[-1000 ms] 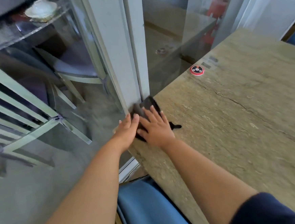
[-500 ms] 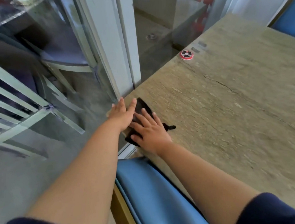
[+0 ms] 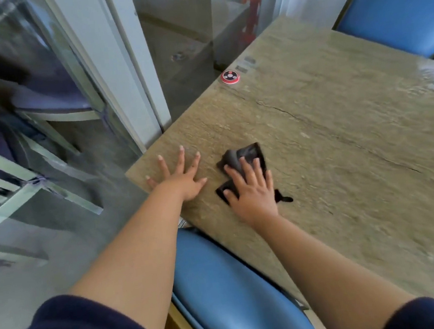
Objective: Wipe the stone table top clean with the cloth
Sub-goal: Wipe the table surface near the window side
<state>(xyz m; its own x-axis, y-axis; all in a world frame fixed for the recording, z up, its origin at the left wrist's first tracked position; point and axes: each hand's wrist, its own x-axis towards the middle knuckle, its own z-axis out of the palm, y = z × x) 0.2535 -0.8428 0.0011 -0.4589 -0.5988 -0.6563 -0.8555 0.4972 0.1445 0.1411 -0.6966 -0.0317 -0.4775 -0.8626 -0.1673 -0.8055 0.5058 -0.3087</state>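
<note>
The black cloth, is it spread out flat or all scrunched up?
Scrunched up. The cloth bunches in dark folds under the right hand, which presses it onto the stone table top.

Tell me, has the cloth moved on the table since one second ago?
Yes. The cloth, under the right hand, slid away from the table corner by the window frame, toward the middle of the table.

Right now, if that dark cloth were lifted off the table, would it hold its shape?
Probably not: the cloth lies creased and bunched under the right hand, so it likely flops. It looks thin, probably light.
</note>
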